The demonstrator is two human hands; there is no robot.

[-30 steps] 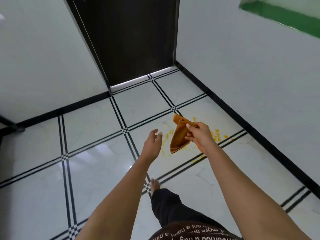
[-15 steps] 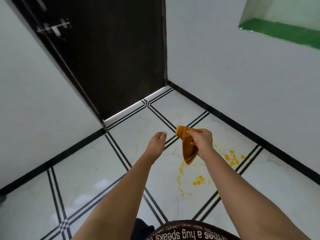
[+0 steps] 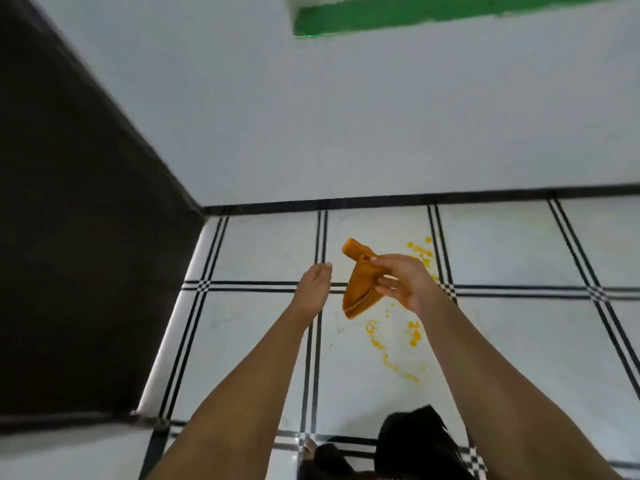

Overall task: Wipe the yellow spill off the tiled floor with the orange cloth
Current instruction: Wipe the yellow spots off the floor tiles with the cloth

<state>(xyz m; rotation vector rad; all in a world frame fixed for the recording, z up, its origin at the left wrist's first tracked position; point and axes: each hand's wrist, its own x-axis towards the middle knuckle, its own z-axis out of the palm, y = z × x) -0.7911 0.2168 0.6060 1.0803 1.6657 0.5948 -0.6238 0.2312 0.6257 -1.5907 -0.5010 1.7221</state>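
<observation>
My right hand (image 3: pixel 401 282) pinches the folded orange cloth (image 3: pixel 358 289), which hangs in the air above the floor. Just to the left of the cloth, my left hand (image 3: pixel 313 289) is held up with relaxed fingers and holds nothing; it does not touch the cloth. The yellow spill (image 3: pixel 412 336) lies as scattered drops and streaks on the white tiled floor (image 3: pixel 519 341), below and to the right of the cloth. Part of the spill is hidden behind my right hand.
A dark door (image 3: pixel 79 254) fills the left side. A white wall (image 3: pixel 381 116) with a black skirting runs across behind the spill, with a green ledge (image 3: pixel 450 12) at the top. My dark-clothed legs (image 3: pixel 408 441) show at the bottom.
The view has swung to the right, so the door now sits at the left and the wall faces me. Both hands keep about the same pose, the cloth still pinched in my right hand.
</observation>
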